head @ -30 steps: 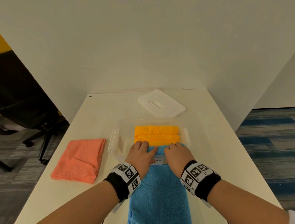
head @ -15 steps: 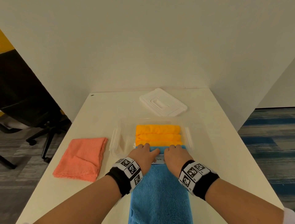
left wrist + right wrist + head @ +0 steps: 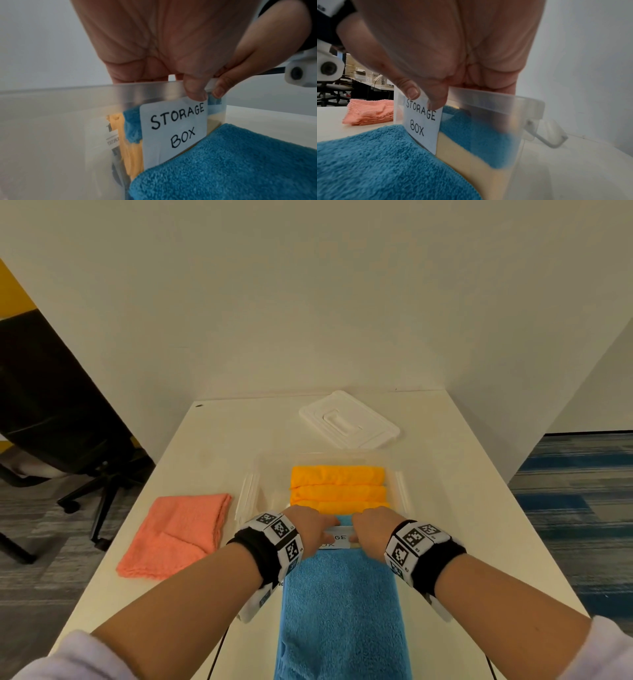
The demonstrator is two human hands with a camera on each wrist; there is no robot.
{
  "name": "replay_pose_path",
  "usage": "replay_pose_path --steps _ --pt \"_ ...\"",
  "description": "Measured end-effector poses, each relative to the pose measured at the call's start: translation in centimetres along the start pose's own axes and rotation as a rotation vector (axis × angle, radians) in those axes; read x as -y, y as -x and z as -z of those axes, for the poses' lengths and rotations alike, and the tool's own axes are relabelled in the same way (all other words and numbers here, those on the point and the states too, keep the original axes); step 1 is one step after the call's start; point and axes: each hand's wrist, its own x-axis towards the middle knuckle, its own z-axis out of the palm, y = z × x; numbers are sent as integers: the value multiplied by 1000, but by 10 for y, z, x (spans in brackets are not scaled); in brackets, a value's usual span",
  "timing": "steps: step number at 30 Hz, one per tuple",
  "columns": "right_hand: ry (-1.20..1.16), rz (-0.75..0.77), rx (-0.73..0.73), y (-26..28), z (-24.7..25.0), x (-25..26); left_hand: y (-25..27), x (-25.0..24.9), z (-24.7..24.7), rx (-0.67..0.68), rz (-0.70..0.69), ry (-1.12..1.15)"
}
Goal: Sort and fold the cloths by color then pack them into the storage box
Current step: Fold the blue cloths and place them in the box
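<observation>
The clear storage box (image 3: 401, 490) holds folded orange cloths (image 3: 339, 491) in its far part. A blue cloth (image 3: 471, 129) stands just inside the near wall, behind the "STORAGE BOX" label (image 3: 175, 128). My left hand (image 3: 308, 525) and right hand (image 3: 373, 525) reach over that wall side by side. Their fingers go down onto the blue cloth inside and are hidden there. Both thumbs (image 3: 195, 89) lie outside on the wall by the label. A second folded blue cloth (image 3: 342, 611) lies on the table against the box front, under my wrists.
A folded coral cloth (image 3: 178, 532) lies on the table left of the box. The white lid (image 3: 349, 421) rests behind the box. White walls close in the table's far and right sides. A black office chair (image 3: 61, 422) stands off the left edge.
Both hands slid forward off the blue cloth on the table. Their fingers have gone over the near wall and down into the box.
</observation>
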Motion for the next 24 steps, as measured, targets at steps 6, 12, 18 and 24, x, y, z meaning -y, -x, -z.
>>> replay_pose_path --steps 6,12,18,24 --pt "-82 -82 -34 3 -2 -3 11 3 -16 -141 35 111" --pt "-69 -187 -121 9 -17 -6 29 17 -29 -243 145 136" --pt "47 -274 -165 12 -17 5 33 11 -30 -184 219 18" --pt "-41 -278 -126 4 -15 0 28 14 -25 -121 226 8"
